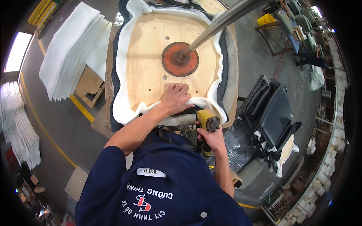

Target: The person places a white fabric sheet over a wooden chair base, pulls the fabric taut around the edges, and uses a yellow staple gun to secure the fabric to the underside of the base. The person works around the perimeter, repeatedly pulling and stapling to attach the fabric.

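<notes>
A light plywood seat panel (pixel 143 45) lies in front of me, ringed by white foam padding (pixel 121 75) and a dark cover (pixel 225 67). A round orange-red pressure plate (pixel 174 68) on a metal rod (pixel 218 26) rests on the panel. My left hand (pixel 175 98) is at the panel's near edge, its fingers curled and closed on the dark cover's edge; the fingertips are partly hidden. Just right of it, my right hand (pixel 213 137) grips a yellow-and-black staple gun (pixel 207 119), its nose close to the near edge of the padding.
Stacked white foam sheets (pixel 69 52) stand at the left on a wooden pallet (pixel 89 86). Black upholstered pads (pixel 274 107) are piled at the right. A yellow container (pixel 266 19) sits on a bench at the far right, near another person (pixel 311 60).
</notes>
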A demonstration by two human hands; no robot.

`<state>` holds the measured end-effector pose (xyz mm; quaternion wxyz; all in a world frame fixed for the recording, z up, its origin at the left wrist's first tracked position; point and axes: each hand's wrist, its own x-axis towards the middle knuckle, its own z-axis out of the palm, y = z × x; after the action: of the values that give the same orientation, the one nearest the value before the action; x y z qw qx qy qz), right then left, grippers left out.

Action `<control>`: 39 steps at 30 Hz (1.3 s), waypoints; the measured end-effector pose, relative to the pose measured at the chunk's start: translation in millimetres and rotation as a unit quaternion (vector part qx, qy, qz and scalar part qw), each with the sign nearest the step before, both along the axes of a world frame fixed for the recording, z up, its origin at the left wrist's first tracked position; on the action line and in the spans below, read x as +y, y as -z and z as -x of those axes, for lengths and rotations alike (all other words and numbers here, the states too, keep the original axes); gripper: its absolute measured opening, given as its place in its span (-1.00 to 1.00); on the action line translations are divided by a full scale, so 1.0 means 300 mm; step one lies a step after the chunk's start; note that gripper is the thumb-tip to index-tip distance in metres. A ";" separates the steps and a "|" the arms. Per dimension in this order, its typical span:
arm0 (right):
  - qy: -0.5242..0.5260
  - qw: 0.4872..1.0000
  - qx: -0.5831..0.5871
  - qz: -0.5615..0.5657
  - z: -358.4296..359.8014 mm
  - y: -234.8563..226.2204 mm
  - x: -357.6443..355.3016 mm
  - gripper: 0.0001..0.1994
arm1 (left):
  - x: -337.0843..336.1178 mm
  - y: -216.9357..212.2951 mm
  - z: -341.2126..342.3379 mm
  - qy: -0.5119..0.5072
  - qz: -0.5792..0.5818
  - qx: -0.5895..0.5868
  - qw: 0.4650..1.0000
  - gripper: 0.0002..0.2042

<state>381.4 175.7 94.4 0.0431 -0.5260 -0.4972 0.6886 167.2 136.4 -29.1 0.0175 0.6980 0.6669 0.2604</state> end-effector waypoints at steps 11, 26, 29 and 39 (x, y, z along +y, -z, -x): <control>-0.011 0.998 -0.049 0.035 0.109 -0.007 0.095 -0.13 | 0.017 0.010 -0.004 -0.029 -0.004 -0.012 1.000 -0.54; -0.074 0.989 -0.124 0.015 0.139 0.019 0.119 -0.36 | 0.014 -0.007 -0.035 -0.030 0.038 0.001 0.999 -0.67; -0.077 0.990 -0.116 -0.014 0.128 0.018 0.151 -0.60 | 0.045 -0.026 -0.047 -0.026 0.065 -0.029 0.997 -0.72; 0.048 0.998 0.028 0.006 -0.019 0.033 -0.041 -0.31 | -0.202 -0.237 -0.064 -0.128 0.185 0.030 0.974 -0.48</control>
<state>387.1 163.3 84.6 0.0868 -0.5298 -0.4657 0.7035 186.3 75.8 42.0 0.0927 0.5986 0.7878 0.1115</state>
